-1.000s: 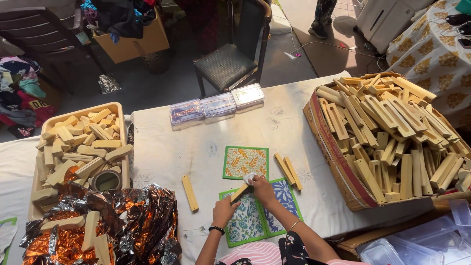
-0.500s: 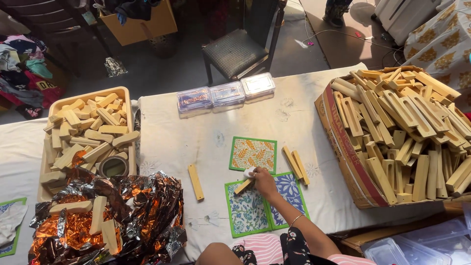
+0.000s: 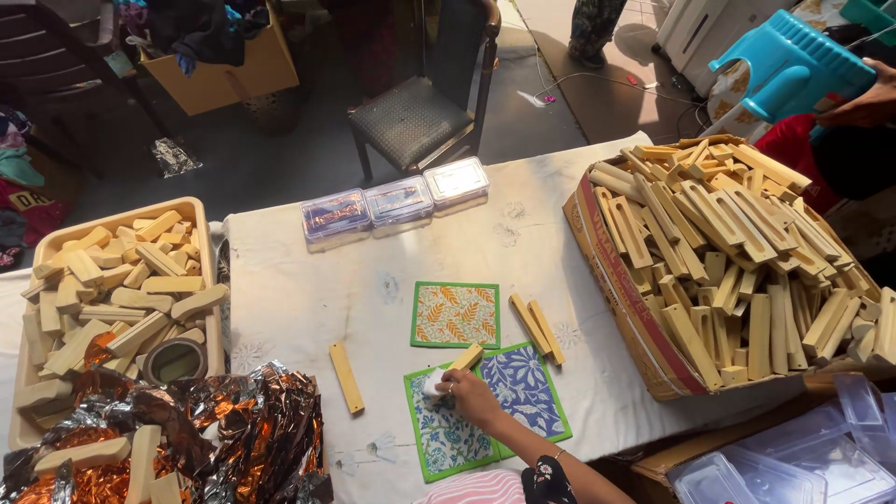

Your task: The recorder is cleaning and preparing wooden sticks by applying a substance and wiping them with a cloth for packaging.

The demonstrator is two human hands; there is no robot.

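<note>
The right hand (image 3: pixel 471 397) pinches a light, stiff wooden block (image 3: pixel 466 357) over the blue floral cloth (image 3: pixel 523 383); its long edges suit a grip.

white-clothed table (image 3: pixel 308 289) bears patterned cloth squares (image 3: pixel 455 315), loose wooden pieces (image 3: pixel 345 376), three clear plastic boxes (image 3: pixel 396 200).

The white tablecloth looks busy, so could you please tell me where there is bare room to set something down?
The white tablecloth is bare between the clear plastic boxes and the orange-leaf mat, and left of that mat toward the single wooden block. It is crowded around the right hand on the blue floral mat, and by the cardboard box.
</note>
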